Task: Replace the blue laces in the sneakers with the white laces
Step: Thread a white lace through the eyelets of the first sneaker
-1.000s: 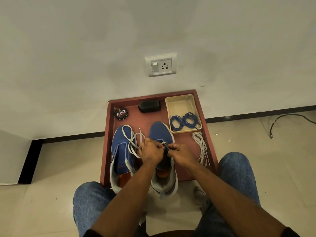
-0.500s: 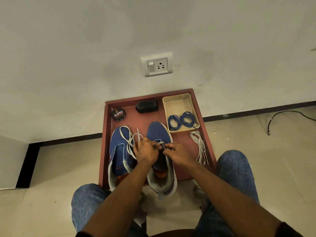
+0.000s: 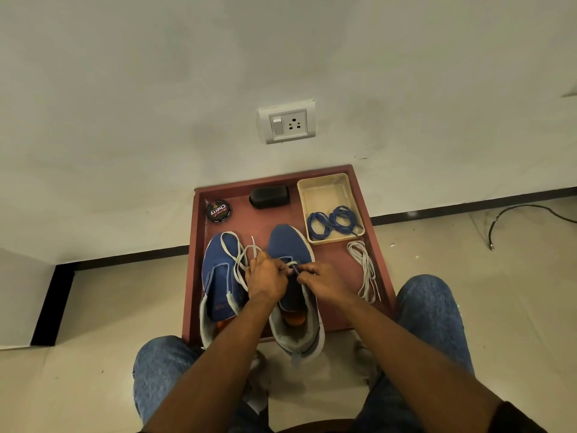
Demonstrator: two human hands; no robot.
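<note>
Both hands meet over the eyelet area of the right sneaker (image 3: 288,245). The left hand (image 3: 267,278) has its fingers curled in a closed grip, pinching a lace end; the right hand (image 3: 324,282) is likewise curled, its fingertips pinching a short dark-blue lace tip (image 3: 295,269) between the two hands. A white lace loop (image 3: 292,263) lies across the shoe's tongue just beyond the fingertips.

Immediately left of the hands stands the left sneaker (image 3: 220,276), blue with a grey heel collar, toe pointing away from the person. A white lace (image 3: 237,260) runs loosely over its upper and trails toward the left hand. To the right of the hands, apart from them, a bundled spare white lace (image 3: 365,270) lies on the tray floor.

Beyond the right hand sits a cream rectangular tub (image 3: 324,189), holding coiled blue laces (image 3: 332,221) at its near end. Beyond the hands, at the far wall of the tray, rests a black oblong brush or case (image 3: 269,196); left of it, a round shoe-polish tin (image 3: 218,211) with a printed lid.

All of these rest in a reddish-brown tray (image 3: 195,276) set on a pale tiled floor (image 3: 109,307), its far edge against a white wall (image 3: 156,89) with a black skirting strip. A switch-and-socket plate (image 3: 286,121) is mounted on the wall above the tray. A dark cable (image 3: 515,214) lies on the floor far right. Knees in blue jeans (image 3: 434,307) flank the tray's near edge.
</note>
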